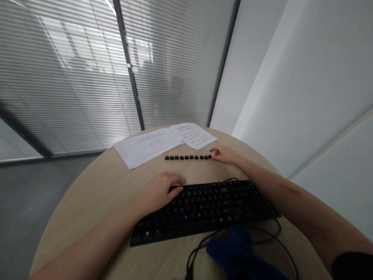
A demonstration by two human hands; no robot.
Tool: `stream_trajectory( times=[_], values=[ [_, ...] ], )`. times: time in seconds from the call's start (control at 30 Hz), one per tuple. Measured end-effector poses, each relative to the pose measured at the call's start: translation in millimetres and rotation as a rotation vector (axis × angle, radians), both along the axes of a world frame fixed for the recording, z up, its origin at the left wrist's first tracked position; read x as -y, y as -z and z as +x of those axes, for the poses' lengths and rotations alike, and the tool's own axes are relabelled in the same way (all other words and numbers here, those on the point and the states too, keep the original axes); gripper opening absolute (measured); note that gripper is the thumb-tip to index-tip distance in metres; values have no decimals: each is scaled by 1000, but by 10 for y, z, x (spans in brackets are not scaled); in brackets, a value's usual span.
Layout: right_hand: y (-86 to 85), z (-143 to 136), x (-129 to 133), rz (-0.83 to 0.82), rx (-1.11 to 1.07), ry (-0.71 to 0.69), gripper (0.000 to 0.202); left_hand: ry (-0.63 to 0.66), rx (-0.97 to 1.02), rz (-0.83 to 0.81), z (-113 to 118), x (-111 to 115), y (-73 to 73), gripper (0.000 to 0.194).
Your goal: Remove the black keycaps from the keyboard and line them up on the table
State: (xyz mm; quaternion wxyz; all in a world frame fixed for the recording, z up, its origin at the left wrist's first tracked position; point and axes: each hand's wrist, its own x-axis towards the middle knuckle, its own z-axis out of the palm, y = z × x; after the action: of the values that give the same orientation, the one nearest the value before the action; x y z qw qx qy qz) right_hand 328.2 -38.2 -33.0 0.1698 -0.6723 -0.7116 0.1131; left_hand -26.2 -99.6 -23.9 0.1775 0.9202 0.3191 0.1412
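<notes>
A black keyboard (210, 206) lies at a slant across the front of the round table. My left hand (163, 190) grips its far left part, the thumb over the keys and the other fingers along the back edge. Behind the keyboard, several small black keycaps (186, 157) stand in a straight row. At the right end of that row is my right hand (223, 154), thumb and fingertips around the last keycap (210, 156). Its index finger is slightly raised, and the fingers partly hide that keycap.
Two printed paper sheets (151, 146) lie behind the row on the wooden table (87, 202). A blue cloth (239, 252) and a looped black cable (198, 249) are at the near edge. Glass with blinds (175, 77) and a white wall (320, 97) stand beyond.
</notes>
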Motion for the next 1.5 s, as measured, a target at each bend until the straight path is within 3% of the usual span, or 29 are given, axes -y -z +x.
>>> stream_trajectory(
  times=[0.17,0.2,0.23,0.3,0.33,0.47,0.6,0.77,0.97,1.23,1.5],
  values=[
    [-252,39,340,170,-211,93,35,25,-36,-20,8,-29,41,28],
    [-314,40,461,201,-325,103,44,33,-45,-23,12,-31,37,29],
    [-372,37,592,233,-604,109,51,40,-54,-27,16,-30,30,30],
    [-463,15,860,181,-1117,54,57,47,-65,-33,25,-25,18,32],
    [-490,-2,982,126,-1268,51,56,49,-68,-38,27,-22,13,33],
    [-453,-92,1301,-81,-1455,124,51,56,-72,-63,20,-27,22,36],
    [-309,-171,1401,-207,-1498,48,36,81,-64,-44,2,-54,40,37],
    [-180,-235,1443,-287,-1421,-37,50,86,-67,-46,0,-60,37,38],
    [-133,-307,1449,-199,-1333,-55,41,90,-86,-41,-9,-75,31,40],
    [-188,-309,1538,-7,-657,-125,34,123,-59,-52,-17,-84,20,38],
    [-189,-261,1528,38,-788,-100,32,204,-58,-72,29,-91,2,37]
  ],
)
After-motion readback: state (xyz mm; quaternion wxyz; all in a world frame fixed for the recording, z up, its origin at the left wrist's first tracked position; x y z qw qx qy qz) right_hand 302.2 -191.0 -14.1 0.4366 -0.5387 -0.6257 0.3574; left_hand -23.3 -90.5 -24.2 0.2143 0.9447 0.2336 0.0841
